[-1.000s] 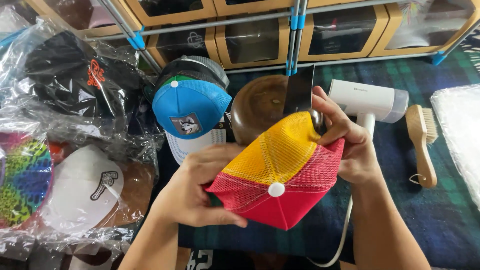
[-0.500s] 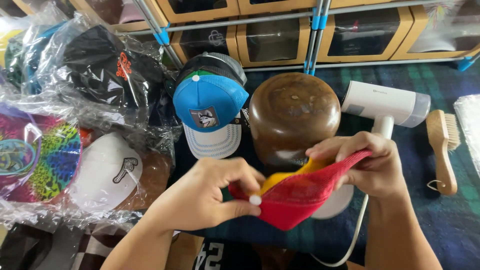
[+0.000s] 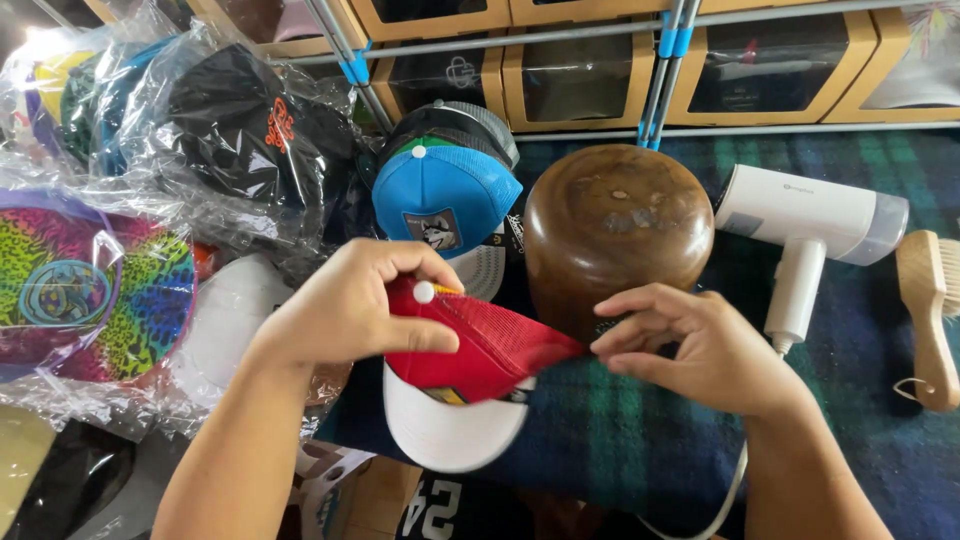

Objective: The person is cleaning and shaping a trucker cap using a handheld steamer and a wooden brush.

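Note:
A red mesh cap (image 3: 480, 350) with a white top button and a white brim hangs between my hands over the dark plaid cloth (image 3: 640, 440). My left hand (image 3: 345, 310) grips its crown near the button. My right hand (image 3: 705, 345) pinches the cap's right edge with its fingertips. Just behind the cap stands a rounded brown wooden hat block (image 3: 615, 230). A blue and white mesh cap (image 3: 443, 200) with a dog patch lies behind my left hand, stacked on other caps.
Several caps in clear plastic bags (image 3: 200, 160) pile up at the left, one rainbow-patterned (image 3: 100, 290). A white hand steamer (image 3: 810, 225) and a wooden brush (image 3: 932, 310) lie at the right. Cardboard boxes (image 3: 590, 70) on a metal rack line the back.
The red and yellow cap has been turned and lowered from in front of the wooden block to just below it. Its white brim now shows underneath.

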